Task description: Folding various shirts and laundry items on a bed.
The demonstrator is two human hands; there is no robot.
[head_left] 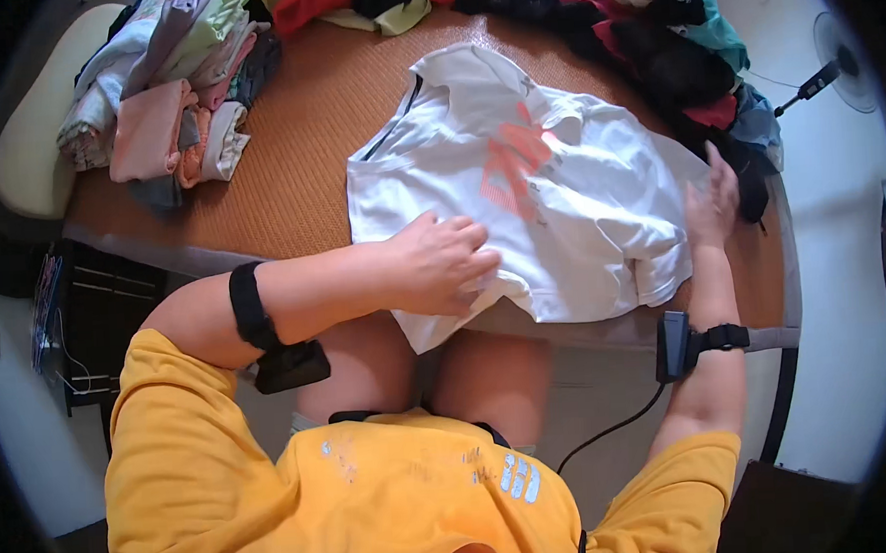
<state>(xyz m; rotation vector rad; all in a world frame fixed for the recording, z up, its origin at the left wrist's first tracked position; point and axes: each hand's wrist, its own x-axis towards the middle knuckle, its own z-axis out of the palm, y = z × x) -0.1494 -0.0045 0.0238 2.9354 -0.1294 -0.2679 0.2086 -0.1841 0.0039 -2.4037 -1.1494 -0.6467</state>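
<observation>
A white T-shirt [600, 208] with an orange-red print lies spread and somewhat rumpled over the front of a brown woven mat. Its neck opening, with a dark band inside, faces the left, and part of its near edge hangs over the front. My left hand [440, 264] rests on the shirt's near left part, its fingers curled down and closed on the fabric. At the shirt's right side, my right hand [715, 200] touches the cloth with its fingers stretched out and apart.
Folded clothes [169, 106] are stacked at the far left beside a cream cushion [34, 118]. A heap of dark and coloured clothes [662, 65] runs along the back and right. A fan [845, 63] stands beyond the mat [286, 155] at right.
</observation>
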